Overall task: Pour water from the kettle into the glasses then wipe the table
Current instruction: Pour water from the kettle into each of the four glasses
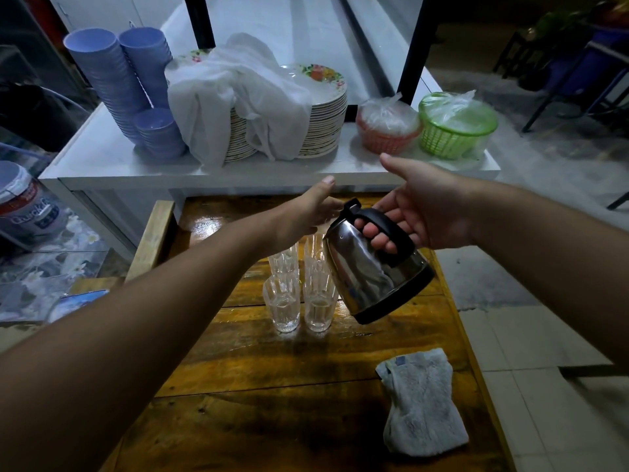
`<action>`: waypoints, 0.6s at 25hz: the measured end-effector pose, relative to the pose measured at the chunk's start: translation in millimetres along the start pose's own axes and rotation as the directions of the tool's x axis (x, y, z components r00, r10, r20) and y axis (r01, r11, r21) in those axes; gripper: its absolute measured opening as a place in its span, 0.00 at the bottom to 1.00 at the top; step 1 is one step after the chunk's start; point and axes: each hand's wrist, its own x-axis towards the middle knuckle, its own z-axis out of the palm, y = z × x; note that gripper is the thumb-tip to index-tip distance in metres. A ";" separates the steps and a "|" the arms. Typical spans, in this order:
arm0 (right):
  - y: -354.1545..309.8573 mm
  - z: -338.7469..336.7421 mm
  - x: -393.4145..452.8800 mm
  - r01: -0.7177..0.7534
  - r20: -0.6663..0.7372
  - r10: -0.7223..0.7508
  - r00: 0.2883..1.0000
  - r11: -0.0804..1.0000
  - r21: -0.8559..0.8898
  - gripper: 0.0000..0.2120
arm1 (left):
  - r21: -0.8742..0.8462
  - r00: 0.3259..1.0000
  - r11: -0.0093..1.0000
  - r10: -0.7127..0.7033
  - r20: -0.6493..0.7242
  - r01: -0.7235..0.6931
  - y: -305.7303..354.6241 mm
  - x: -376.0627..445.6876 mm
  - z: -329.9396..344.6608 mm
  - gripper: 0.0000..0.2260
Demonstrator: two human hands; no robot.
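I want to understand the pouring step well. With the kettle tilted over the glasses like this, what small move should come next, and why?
Probably tip the kettle a little further over the far glasses. The right hand holds its handle, tilted, and the left hand steadies its top. The two near glasses already show water; how full the far pair are cannot be told. The cloth lies unused.

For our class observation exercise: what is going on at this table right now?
A person's right hand tilts a steel kettle by its handle over four glasses on the wooden table. The left hand is at the kettle's lid. The two near glasses hold some water. A grey cloth lies unused nearby.
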 end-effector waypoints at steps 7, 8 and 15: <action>-17.2 6.1 6.6 -0.055 0.004 0.055 0.998 0.998 -0.011 0.47 | -0.006 1.000 1.000 -0.011 0.001 0.011 -4.2 3.3 -8.1 0.34; -18.9 7.5 7.8 -0.059 -0.002 0.059 0.998 0.998 -0.017 0.47 | -0.009 1.000 1.000 -0.015 -0.005 0.015 -4.9 4.8 -9.0 0.34; -31.2 9.9 16.6 -0.079 -0.046 0.078 0.996 0.996 -0.028 0.47 | -0.058 0.999 0.998 -0.036 -0.014 0.035 -14.0 16.8 -19.1 0.40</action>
